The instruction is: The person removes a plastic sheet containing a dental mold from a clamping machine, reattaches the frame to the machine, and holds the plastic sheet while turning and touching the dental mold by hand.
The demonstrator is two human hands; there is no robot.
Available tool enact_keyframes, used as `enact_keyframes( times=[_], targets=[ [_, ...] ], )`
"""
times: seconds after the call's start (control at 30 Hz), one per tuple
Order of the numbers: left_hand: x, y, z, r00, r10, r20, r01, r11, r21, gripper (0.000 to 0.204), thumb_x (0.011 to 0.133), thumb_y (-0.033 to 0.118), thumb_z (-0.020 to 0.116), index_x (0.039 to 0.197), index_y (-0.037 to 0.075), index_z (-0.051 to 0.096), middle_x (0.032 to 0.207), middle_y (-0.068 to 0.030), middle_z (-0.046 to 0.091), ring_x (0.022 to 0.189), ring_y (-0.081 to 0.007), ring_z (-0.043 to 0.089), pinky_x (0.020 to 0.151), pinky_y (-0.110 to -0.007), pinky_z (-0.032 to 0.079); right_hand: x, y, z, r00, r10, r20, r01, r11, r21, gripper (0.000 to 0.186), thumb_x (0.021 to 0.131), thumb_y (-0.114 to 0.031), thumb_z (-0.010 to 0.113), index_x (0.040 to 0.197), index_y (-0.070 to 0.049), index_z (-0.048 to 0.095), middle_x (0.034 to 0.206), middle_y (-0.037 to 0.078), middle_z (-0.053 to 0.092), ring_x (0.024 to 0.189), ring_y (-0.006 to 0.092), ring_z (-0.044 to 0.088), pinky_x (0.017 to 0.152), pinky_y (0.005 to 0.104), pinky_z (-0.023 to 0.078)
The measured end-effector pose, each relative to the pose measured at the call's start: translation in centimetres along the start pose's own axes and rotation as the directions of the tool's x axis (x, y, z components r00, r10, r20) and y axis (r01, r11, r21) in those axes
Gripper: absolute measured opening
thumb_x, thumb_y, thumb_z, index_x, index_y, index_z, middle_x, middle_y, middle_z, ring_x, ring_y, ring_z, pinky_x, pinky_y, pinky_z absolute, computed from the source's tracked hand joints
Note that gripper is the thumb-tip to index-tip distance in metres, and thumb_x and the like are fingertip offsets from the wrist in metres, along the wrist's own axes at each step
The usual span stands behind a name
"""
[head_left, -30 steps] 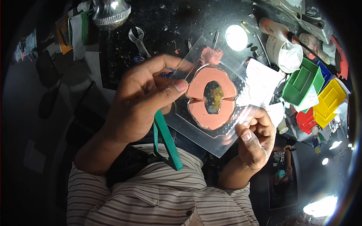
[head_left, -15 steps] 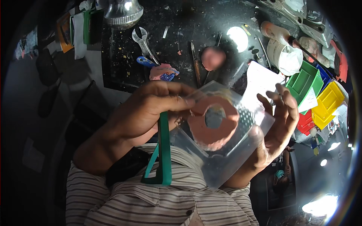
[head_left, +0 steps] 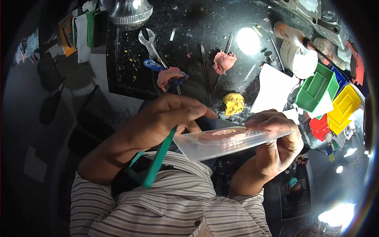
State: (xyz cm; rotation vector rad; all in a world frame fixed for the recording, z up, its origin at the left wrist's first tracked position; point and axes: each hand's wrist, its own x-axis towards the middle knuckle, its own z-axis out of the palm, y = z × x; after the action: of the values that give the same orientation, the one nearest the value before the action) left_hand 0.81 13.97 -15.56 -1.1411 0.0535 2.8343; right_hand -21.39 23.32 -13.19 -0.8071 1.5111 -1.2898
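Note:
My right hand (head_left: pixel 276 138) grips a clear plastic sheet (head_left: pixel 197 149) by its right end, thumb below and fingers above. The sheet is tilted almost edge-on, with a pink, clay-like ring (head_left: pixel 223 134) on or behind it. My left hand (head_left: pixel 173 114) is by the sheet's left end, and a green plastic frame-like piece (head_left: pixel 158 160) hangs from under its fingers. Its index finger stretches above the sheet; whether it touches is unclear. Beyond the sheet lie a yellow cast (head_left: pixel 233 103), a crumpled pink lump (head_left: pixel 224 62) and a blue impression tray (head_left: pixel 154 65) with pink material.
On the dark bench are an open-ended wrench (head_left: pixel 149 41), a thin knife-like tool (head_left: pixel 205 67) and white paper (head_left: pixel 272 91). Right of these stand a white tub (head_left: pixel 300 59) and green (head_left: pixel 318 89), yellow (head_left: pixel 343 110) and red (head_left: pixel 319 128) bins. A metal lamp head (head_left: pixel 130 15) hangs top left.
The sheet has tipped from facing me to nearly edge-on. My right hand has closed around its end; my left fingers have come off its face. The green piece has swung left, and the yellow cast shows.

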Motion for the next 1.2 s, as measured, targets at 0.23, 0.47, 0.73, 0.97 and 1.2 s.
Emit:
enact_keyframes(
  times=[0.23,0.47,0.73,0.97,1.2],
  targets=[
    [-1.3,0.7,-0.8,0.898,0.437,-0.046,-0.306,0.699,0.646,0.063,0.098,0.051,0.046,0.115,-0.007,0.065,0.111,-0.0188,0.07,0.052,-0.0041,0.049,0.057,-0.023,0.029,-0.2,-0.8,0.1,0.997,0.018,-0.08,-0.028,0.992,-0.124,0.016,0.08,-0.003,0.073,0.088,0.009,0.067,0.078,0.02,0.07,0.073,0.0264,0.068,0.071,0.0331,0.053],
    [-1.5,-0.4,-1.0,0.763,0.634,0.124,-0.525,0.497,0.69,0.026,0.092,0.024,0.066,0.098,0.0,0.074,0.111,-0.0126,0.072,0.063,-0.0104,0.065,0.112,-0.043,0.021,-0.3,-1.4,1.1,0.995,0.028,-0.093,-0.043,0.984,-0.172,0.015,0.08,-0.003,0.073,0.087,0.009,0.067,0.079,0.019,0.07,0.073,0.0257,0.069,0.071,0.0323,0.053],
    [-0.5,-1.7,-1.4,0.599,0.784,0.162,-0.691,0.404,0.6,0.022,0.088,0.009,0.067,0.105,-0.005,0.071,0.104,-0.0174,0.073,0.073,-0.0121,0.07,0.067,-0.022,0.051,-0.4,-0.9,1.1,0.999,-0.013,-0.046,0.006,0.991,-0.132,0.016,0.083,-0.006,0.07,0.087,0.009,0.068,0.079,0.019,0.071,0.074,0.0266,0.069,0.071,0.0337,0.053],
    [-2.3,-1.1,-1.2,0.763,0.643,-0.075,-0.434,0.594,0.678,0.022,0.092,0.015,0.068,0.101,-0.004,0.072,0.066,0.0011,0.059,0.055,0.0011,0.041,0.05,-0.019,0.029,-0.6,-1.5,1.2,0.995,0.089,-0.053,-0.097,0.981,-0.167,0.017,0.079,-0.002,0.075,0.09,0.01,0.069,0.082,0.019,0.071,0.075,0.0237,0.068,0.072,0.0308,0.052],
    [-1.5,-1.0,-1.1,0.869,0.405,-0.285,-0.298,0.887,0.353,0.018,0.094,0.012,0.061,0.101,-0.003,0.068,0.075,0.0031,0.058,0.062,-0.0001,0.044,0.055,-0.017,0.03,-0.6,-1.5,1.9,0.959,0.284,-0.006,-0.284,0.959,-0.011,0.026,0.091,-0.013,0.063,0.098,0.011,0.065,0.085,0.02,0.069,0.068,0.0193,0.065,0.069,0.03,0.052]
  ],
)
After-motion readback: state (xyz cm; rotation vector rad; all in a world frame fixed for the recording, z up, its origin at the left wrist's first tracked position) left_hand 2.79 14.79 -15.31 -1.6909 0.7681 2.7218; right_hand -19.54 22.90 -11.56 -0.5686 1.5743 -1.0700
